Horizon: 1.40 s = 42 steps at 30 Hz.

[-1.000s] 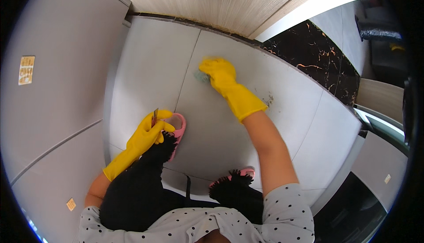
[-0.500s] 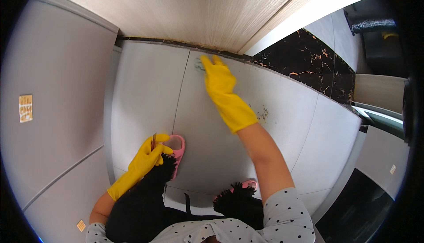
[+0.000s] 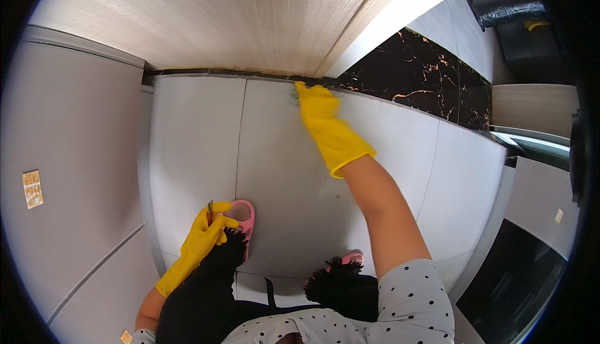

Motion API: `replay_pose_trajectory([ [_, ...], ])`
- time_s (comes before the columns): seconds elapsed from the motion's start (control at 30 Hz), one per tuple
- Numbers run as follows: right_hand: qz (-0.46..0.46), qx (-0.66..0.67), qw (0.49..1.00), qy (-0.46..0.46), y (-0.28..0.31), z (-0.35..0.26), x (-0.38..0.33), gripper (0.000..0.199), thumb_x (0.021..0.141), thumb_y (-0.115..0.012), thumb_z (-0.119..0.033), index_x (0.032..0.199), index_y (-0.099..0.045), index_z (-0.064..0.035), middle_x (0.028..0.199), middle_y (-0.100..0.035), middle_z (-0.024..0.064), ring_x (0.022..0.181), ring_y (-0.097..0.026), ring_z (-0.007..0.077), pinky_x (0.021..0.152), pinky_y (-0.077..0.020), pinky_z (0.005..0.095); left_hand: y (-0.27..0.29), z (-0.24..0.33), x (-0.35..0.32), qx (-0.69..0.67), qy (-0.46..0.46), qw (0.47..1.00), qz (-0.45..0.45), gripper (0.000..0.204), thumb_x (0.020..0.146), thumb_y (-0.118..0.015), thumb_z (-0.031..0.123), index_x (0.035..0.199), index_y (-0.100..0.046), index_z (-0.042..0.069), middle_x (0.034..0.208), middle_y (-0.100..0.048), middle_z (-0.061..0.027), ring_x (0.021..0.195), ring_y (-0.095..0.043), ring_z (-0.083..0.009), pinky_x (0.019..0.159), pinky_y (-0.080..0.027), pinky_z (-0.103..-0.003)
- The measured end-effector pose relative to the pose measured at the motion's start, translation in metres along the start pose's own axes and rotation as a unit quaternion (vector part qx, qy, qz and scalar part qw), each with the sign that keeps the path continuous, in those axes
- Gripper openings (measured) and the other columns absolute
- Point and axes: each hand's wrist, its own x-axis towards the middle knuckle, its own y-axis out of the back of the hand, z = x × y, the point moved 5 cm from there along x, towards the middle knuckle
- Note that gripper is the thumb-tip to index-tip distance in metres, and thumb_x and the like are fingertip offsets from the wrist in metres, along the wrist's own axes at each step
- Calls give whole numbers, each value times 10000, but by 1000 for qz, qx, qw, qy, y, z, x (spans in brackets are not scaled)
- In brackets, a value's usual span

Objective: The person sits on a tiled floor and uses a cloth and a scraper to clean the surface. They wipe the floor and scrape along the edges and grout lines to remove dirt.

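My right hand [image 3: 319, 109], in a yellow rubber glove, reaches out to the far edge of the grey tiled floor [image 3: 269, 138]. Its fingers press a greenish scrubbing pad [image 3: 295, 96] to the tile, just short of the dark strip below the wooden panel; the glove covers most of the pad. Also gloved in yellow, my left hand [image 3: 209, 228] stays low beside my knee, above a pink slipper [image 3: 248, 222]. Between its thumb and fingers is a small thin tool [image 3: 210, 213] with a reddish-brown body and a greyish tip; its exact kind cannot be made out.
A pale wood-grain panel [image 3: 206, 25] rises along the far side. Grey cabinet fronts [image 3: 81, 138] stand at the left. A black marble threshold [image 3: 412, 81] lies at the far right. Small dark crumbs [image 3: 338, 196] dot the tile near my right forearm.
My right hand has slid the pad rightward along the floor's far edge, away from the tile seam. Its glove cuff now covers where a dirt patch showed. My left hand keeps its hold.
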Motion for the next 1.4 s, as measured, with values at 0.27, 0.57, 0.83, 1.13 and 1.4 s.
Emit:
replay_pose_trajectory([
  [0.27, 58, 250, 966, 21, 46, 101, -82, 408, 882, -619, -237, 1289, -596, -214, 1183, -643, 163, 1095, -606, 335, 878, -502, 435, -14, 12, 7, 50, 18, 997, -48, 319, 1017, -479, 153, 1317, -497, 46, 976, -704, -85, 613, -571, -85, 561, -445, -192],
  [0.57, 147, 232, 937, -216, 32, 251, -91, 368, 853, -618, -212, 1221, -642, -220, 1017, -690, 150, 962, -659, 350, 817, -520, 442, -53, 36, 26, 125, 19, 986, -108, 338, 1010, -498, 158, 1333, -479, 58, 927, -694, -77, 590, -563, -102, 550, -440, -210],
  [0.83, 92, 96, 972, -192, -1, 188, -38, 314, 821, -607, -284, 1117, -650, -188, 1032, -678, 117, 978, -637, 349, 788, -521, 474, -65, 30, 31, 146, 59, 978, -134, 350, 1011, -481, 146, 1351, -463, 63, 986, -692, -83, 626, -568, -101, 574, -440, -211],
  [1.13, 122, 110, 957, -240, 26, 208, -61, 350, 838, -608, -250, 1180, -638, -181, 1027, -686, 104, 945, -646, 344, 783, -527, 451, -50, 24, 27, 126, 73, 983, -112, 341, 1011, -476, 134, 1341, -472, 48, 987, -695, -87, 634, -584, -103, 590, -452, -203],
  [1.4, 100, 282, 953, -48, 29, 170, -95, 421, 818, -654, -224, 1235, -635, -275, 1079, -689, 102, 1022, -636, 324, 911, -500, 413, -52, 32, 27, 107, 50, 987, -107, 318, 1013, -492, 151, 1320, -501, 68, 955, -703, -87, 601, -559, -99, 557, -438, -210],
])
